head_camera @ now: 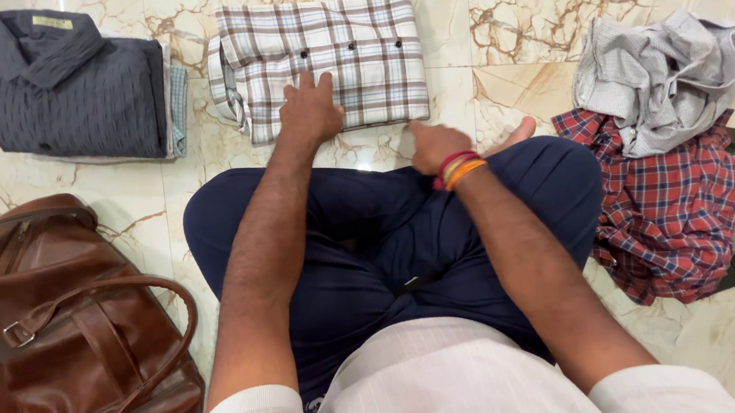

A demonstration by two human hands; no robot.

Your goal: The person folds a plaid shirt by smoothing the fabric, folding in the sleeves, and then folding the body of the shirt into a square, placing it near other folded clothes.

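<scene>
At upper centre of the frame the left hand (310, 109) lies flat, fingers together, on the folded plaid shirt (326, 58), while the right hand (435, 144), loosely curled and empty, sits beside its lower edge; uneven pressure could skew the fold.

The person wears a white short-sleeved shirt (421, 390), navy trousers (370, 233), and red and orange wristbands (456, 169) on the right wrist.
</scene>
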